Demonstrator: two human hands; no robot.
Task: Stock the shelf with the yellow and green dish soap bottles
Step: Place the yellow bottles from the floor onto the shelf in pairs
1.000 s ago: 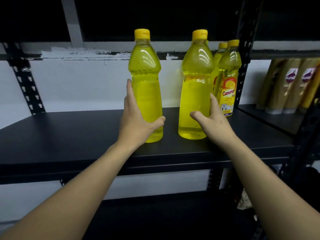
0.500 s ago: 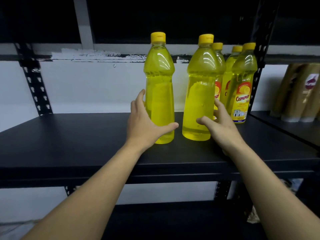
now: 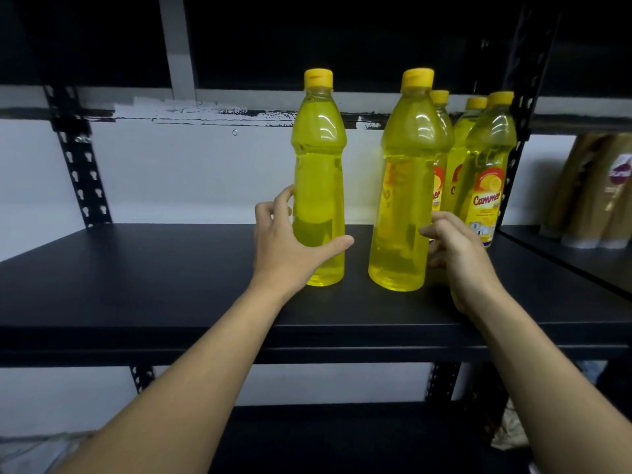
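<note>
At the far left a perforated black upright (image 3: pixel 82 159) carries the black shelf (image 3: pixel 154 268). The left hand (image 3: pixel 290 251) wraps the lower body of the left yellow bottle (image 3: pixel 319 165) from its 8 o'clock, thumb across the front. Just beside it, not touching, stands the right yellow bottle (image 3: pixel 403 172), grasped from 4 o'clock by the right hand (image 3: pixel 461 254). Three labelled bottles (image 3: pixel 485 165) crowd its 2 o'clock, hard by the right upright (image 3: pixel 525 107). Brown packs (image 3: pixel 588 186) sit beyond at 3 o'clock.
</note>
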